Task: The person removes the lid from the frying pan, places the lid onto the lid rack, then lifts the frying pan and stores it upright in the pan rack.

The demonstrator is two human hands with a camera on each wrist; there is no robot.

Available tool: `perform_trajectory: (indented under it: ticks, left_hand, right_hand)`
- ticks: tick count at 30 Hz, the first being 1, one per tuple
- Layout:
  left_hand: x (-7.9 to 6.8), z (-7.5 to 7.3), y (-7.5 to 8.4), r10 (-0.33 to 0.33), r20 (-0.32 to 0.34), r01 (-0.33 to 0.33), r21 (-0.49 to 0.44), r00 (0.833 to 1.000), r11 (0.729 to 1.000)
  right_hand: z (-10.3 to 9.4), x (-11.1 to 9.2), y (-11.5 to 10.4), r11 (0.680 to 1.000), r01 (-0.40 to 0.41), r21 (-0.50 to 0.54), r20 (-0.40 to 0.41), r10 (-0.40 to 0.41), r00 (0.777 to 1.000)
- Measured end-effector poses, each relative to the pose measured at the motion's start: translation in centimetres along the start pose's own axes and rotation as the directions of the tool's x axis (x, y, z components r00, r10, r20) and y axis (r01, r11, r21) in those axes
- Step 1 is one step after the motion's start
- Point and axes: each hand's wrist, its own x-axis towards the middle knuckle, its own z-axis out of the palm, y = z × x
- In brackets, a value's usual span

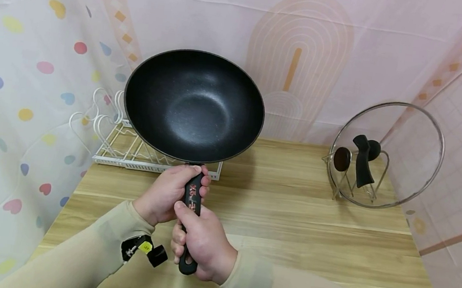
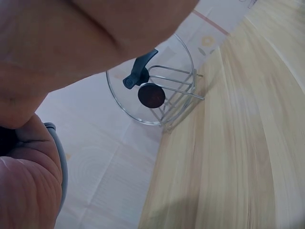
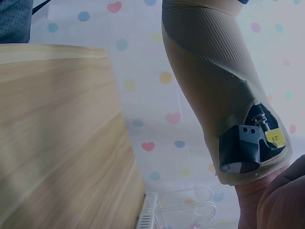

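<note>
A black wok [image 1: 200, 112] is held up above the table, tilted so its inside faces the head camera. Its long black handle [image 1: 193, 192] points down toward the person. The left hand [image 1: 172, 192] grips that handle close to the pan, thumb lying along the top. Lower down, the right hand [image 1: 204, 241] wraps round the same handle, leaving its rounded end showing. In the left wrist view the left hand [image 2: 33, 181] fills the left side, with a small piece of the wok's rim [image 2: 61, 157] beside it. The right wrist view shows little of the grip.
Behind and below the wok, a white wire dish rack [image 1: 155, 167] stands at the back left. At the back right, a glass lid [image 1: 416, 184] leans upright in a metal wire stand [image 1: 383, 173]. Patterned curtains [image 1: 30, 69] enclose the wooden table [image 1: 310, 238].
</note>
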Motion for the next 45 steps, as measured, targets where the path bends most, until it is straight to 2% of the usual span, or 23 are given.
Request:
perform_trajectory:
  ticks: [4,10,18,25,36,45]
  left_hand:
    - [0.1,-0.1,0.1,-0.01,-0.004,0.01,-0.02,1.0,1.0]
    - [0.1,-0.3,0.2,-0.02,-0.045,0.018,-0.034,0.999,0.999]
    - [0.2,-0.3,0.5,-0.05,0.016,0.052,-0.148,0.999,0.988]
    - [0.1,-0.1,0.6,-0.053,0.004,0.052,-0.204,0.999,0.978]
    - [-0.2,0.1,0.9,-0.044,-0.027,0.038,-0.171,0.999,0.985]
    - [-0.6,-0.3,1.1,-0.034,-0.073,0.029,-0.072,0.997,0.997]
  right_hand:
    - [0.1,0.2,0.0,1.0,0.002,0.0,0.003,-0.002,1.0]
    - [0.1,0.3,0.1,1.0,0.003,-0.006,0.017,-0.003,1.0]
    - [0.0,0.7,0.3,1.0,-0.017,0.01,0.034,0.017,0.999]
    - [0.0,1.0,0.4,1.0,-0.022,0.012,0.05,0.021,0.999]
    - [-0.1,1.3,0.4,0.999,-0.047,0.015,0.078,0.045,0.996]
    - [-0.6,1.8,0.3,0.997,-0.082,0.001,0.15,0.081,0.985]
